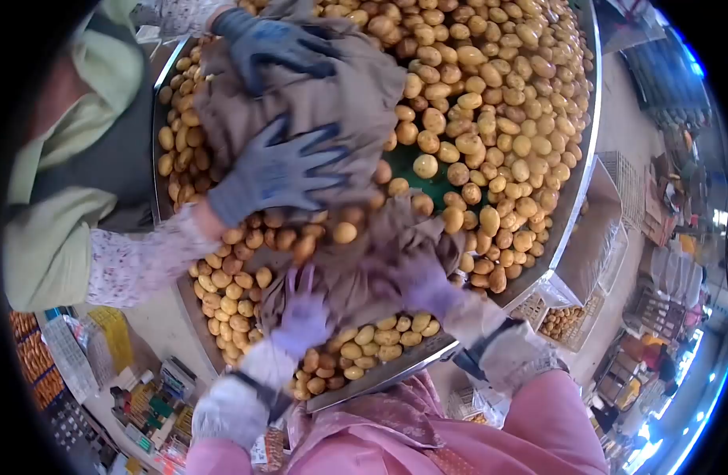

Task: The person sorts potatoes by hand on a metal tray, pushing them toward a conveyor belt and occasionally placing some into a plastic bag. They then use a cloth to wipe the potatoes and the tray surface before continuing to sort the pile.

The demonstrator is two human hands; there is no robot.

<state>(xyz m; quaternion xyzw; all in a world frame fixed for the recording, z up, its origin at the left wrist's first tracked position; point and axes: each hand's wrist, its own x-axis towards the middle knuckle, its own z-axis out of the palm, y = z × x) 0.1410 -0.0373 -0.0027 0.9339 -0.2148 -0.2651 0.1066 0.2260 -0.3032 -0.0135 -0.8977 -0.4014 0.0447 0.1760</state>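
Observation:
A crumpled brown cloth lies over the fruit at the near end of a metal-rimmed sorting table. My left hand, in a thin purple glove, rests on its left part with the fingers spread. On the cloth's right side is my right hand, gloved alike, its fingers smeared by motion. Round and egg-shaped yellow-brown fruits fill the table; several lie between the cloth and the near rim. Some fruits show blurred just beyond the cloth.
At the left, another person's grey-gloved hands press flat on a second brown cloth. Green table surface shows between fruits. Right of the table stand a lined box and a crate holding fruit. More crates and goods line the floor.

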